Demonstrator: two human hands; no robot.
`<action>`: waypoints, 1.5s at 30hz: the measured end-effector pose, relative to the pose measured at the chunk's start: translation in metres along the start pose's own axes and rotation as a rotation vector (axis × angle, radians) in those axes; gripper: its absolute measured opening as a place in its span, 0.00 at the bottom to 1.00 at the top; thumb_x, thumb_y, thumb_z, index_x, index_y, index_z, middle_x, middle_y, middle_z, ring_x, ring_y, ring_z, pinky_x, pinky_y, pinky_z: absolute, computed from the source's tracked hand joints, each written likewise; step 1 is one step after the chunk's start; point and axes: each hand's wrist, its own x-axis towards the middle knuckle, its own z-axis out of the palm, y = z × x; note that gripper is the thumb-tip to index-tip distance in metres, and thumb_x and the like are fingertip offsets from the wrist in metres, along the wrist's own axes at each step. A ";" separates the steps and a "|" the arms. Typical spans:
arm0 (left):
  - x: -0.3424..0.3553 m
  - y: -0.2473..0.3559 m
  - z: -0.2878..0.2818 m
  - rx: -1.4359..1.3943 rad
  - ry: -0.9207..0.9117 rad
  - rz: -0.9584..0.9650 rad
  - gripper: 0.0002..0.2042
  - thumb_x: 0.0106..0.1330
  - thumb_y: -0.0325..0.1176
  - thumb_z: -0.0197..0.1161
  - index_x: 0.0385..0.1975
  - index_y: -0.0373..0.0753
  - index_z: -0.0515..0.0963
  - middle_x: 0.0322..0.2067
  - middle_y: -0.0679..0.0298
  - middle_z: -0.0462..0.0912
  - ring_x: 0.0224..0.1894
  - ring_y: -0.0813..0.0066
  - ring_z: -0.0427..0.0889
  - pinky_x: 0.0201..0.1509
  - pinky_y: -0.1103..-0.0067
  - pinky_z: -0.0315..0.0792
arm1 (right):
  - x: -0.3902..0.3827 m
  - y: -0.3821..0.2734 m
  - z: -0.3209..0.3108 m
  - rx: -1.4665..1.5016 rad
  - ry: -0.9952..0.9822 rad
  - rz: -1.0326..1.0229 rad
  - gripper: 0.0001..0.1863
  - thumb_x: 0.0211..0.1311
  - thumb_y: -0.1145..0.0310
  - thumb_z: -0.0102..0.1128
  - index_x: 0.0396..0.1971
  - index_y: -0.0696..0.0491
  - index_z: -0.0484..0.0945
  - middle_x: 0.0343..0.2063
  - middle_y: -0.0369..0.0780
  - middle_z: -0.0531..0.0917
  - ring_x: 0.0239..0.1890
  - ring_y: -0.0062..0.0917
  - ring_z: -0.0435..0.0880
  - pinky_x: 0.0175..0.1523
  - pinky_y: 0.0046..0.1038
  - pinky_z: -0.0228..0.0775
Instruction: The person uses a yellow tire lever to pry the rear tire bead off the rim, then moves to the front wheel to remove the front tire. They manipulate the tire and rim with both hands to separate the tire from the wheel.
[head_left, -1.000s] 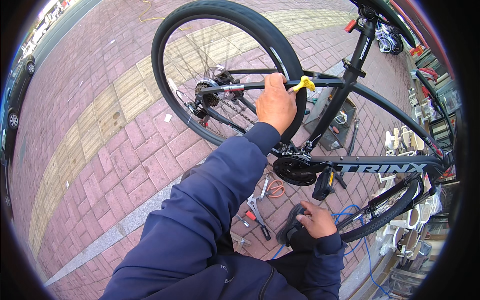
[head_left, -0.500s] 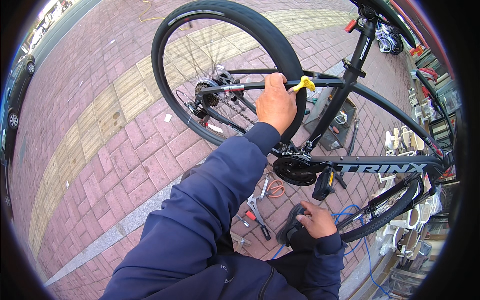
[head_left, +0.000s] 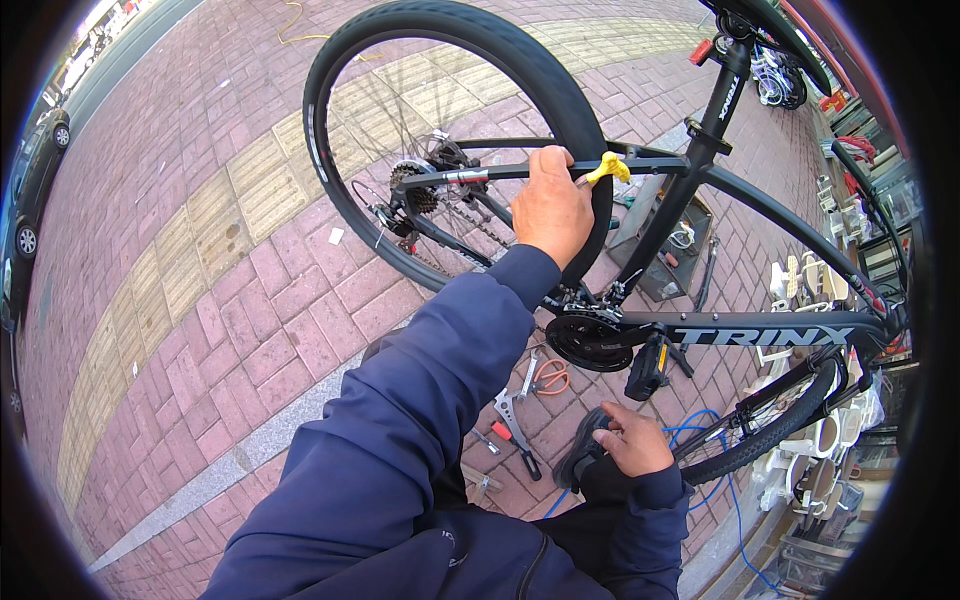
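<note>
Rear wheel (head_left: 577,118) turned, left hand (head_left: 552,200) closed around the frame tube (head_left: 506,172), right hand (head_left: 638,445) lower, fingers loosely apart.

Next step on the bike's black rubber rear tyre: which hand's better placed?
Probably the left hand: it's curled over the black frame tube beside the black rubber rear tyre; the right hand sits farther off, near the black shoe.

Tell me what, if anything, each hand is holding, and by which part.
The left hand appears to hold a yellow object by its narrow end; the right hand holds nothing visible.
</note>
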 end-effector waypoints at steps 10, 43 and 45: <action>0.000 0.000 0.000 -0.004 0.004 -0.003 0.19 0.65 0.34 0.74 0.49 0.39 0.71 0.47 0.50 0.80 0.42 0.40 0.84 0.44 0.54 0.75 | 0.000 0.001 0.001 -0.007 0.006 -0.003 0.30 0.62 0.65 0.70 0.63 0.60 0.78 0.52 0.53 0.86 0.48 0.43 0.89 0.52 0.38 0.81; 0.000 -0.001 0.001 -0.003 0.014 0.009 0.19 0.65 0.34 0.73 0.49 0.38 0.72 0.46 0.50 0.80 0.42 0.41 0.84 0.44 0.55 0.76 | 0.000 0.002 0.003 -0.010 0.018 -0.011 0.29 0.62 0.65 0.71 0.62 0.60 0.79 0.51 0.53 0.87 0.46 0.42 0.89 0.51 0.37 0.81; 0.000 -0.001 0.001 0.000 0.014 0.010 0.19 0.65 0.34 0.73 0.49 0.38 0.72 0.46 0.50 0.80 0.42 0.41 0.84 0.44 0.55 0.76 | 0.000 0.002 0.003 -0.008 0.022 -0.008 0.29 0.62 0.65 0.71 0.62 0.60 0.78 0.51 0.53 0.87 0.47 0.43 0.89 0.51 0.38 0.81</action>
